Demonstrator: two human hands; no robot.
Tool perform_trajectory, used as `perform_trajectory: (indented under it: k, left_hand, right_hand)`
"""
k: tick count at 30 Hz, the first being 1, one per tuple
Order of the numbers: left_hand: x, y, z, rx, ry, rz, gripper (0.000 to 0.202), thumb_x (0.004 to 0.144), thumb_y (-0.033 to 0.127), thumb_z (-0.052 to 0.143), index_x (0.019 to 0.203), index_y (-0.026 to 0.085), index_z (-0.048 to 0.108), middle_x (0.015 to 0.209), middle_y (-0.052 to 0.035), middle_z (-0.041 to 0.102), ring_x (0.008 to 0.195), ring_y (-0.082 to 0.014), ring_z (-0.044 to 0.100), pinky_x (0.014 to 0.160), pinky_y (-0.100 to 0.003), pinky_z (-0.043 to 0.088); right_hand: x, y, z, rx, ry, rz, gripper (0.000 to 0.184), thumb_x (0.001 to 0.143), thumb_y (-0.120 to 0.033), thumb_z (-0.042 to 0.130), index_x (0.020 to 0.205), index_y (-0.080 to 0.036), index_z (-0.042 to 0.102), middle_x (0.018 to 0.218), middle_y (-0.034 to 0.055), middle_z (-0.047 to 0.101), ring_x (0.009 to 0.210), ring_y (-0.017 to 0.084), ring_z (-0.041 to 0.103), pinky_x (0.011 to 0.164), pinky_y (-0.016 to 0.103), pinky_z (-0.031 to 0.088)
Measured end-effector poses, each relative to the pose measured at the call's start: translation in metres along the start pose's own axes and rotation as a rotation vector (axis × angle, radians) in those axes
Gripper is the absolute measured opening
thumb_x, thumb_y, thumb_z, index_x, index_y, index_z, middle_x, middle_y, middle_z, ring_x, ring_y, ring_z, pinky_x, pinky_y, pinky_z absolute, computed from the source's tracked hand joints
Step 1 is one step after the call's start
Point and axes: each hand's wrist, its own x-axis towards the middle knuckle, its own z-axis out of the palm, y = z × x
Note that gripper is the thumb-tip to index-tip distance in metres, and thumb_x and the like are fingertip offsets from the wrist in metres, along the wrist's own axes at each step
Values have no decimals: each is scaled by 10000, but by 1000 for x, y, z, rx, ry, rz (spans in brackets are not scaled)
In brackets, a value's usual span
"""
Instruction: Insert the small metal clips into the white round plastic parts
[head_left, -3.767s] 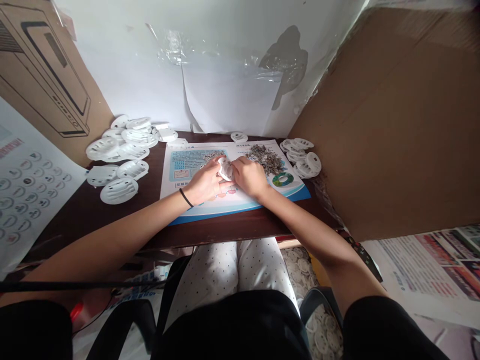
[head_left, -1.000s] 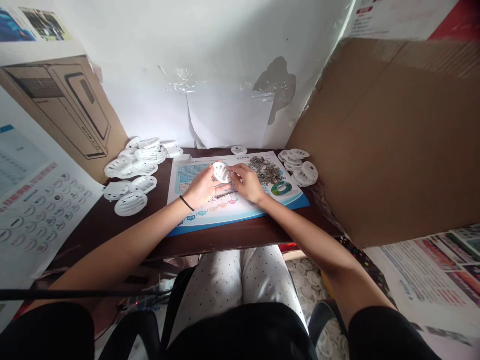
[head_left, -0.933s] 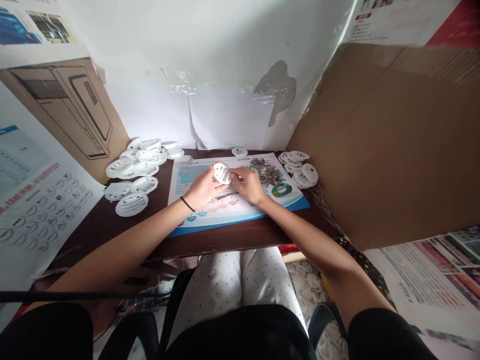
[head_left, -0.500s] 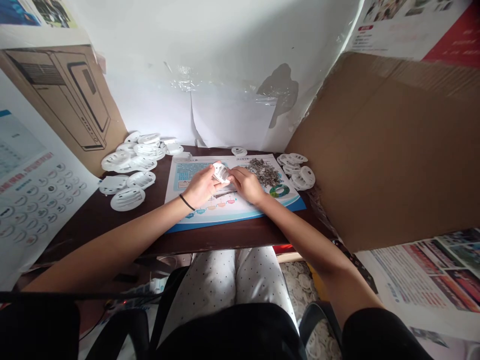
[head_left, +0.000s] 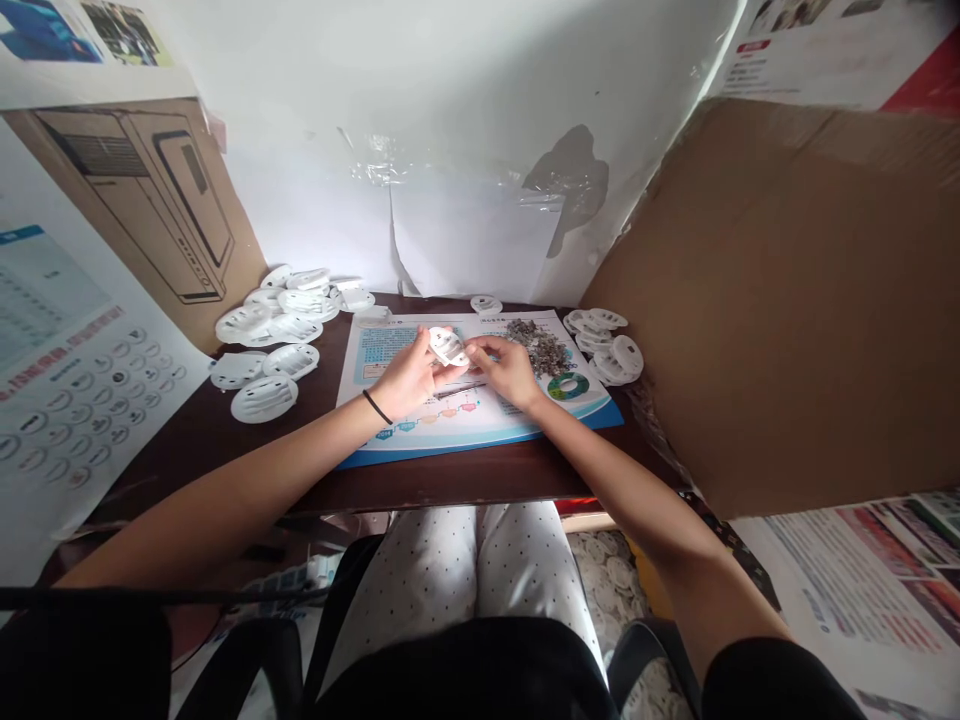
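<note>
Slippage is my worry: my left hand [head_left: 409, 375] has its grip clamped on the disc [head_left: 448, 346], just above the sheet [head_left: 465, 412]. My right hand [head_left: 510, 370] touches its rim (pinching anything? I cannot tell). A careless push could knock it into the metal bits [head_left: 541, 345].

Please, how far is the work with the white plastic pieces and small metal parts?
Perhaps done: the white pieces stacked at the left, though I cannot see whether they are fitted. In hand: the left hand holds one white piece, the right hand touching its edge. Left: the heap of metal parts and the white pieces at the right.
</note>
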Motion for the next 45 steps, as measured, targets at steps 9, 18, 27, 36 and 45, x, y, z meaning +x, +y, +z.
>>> perform_trajectory:
  k: [9,18,27,36,45]
  left_hand:
    - [1,-3,-6,112,-26,-110,589,873,653,447,1245,209,557,1222,-123,629,984,-240,677,753,-312,548]
    - [-4,-6,-7,297,-95,-51,598,832,659,522,1262,247,576,1205,-107,636,955,-235,676,634,-266,521]
    - [-4,-12,-13,474,-104,74,592,794,612,622,1223,204,613,1043,-99,667,877,-195,653,673,-279,540]
    - [-12,-13,-4,683,-22,235,576,778,564,663,1222,200,615,1323,-111,563,1086,-237,596,697,-244,541]
    - [-14,-22,4,599,90,237,464,769,426,732,1164,207,629,1233,-92,600,825,-171,644,659,-278,544]
  right_hand:
    - [0,-8,-4,211,-3,147,421,711,-595,665,746,-176,647,676,14,616,541,114,530,461,236,435]
    - [-2,-10,-3,109,-24,171,370,777,-537,623,689,-178,609,509,-41,494,398,69,377,370,217,288]
    - [-4,-18,-3,-304,3,-21,204,754,-377,666,787,-177,683,701,8,674,629,120,572,618,257,437]
    - [-9,-22,5,-500,10,-137,154,814,-199,553,701,-160,650,641,17,638,583,122,529,608,260,391]
    - [-12,-15,14,-675,56,-260,233,854,-127,457,734,-163,653,709,58,673,646,149,559,649,265,387]
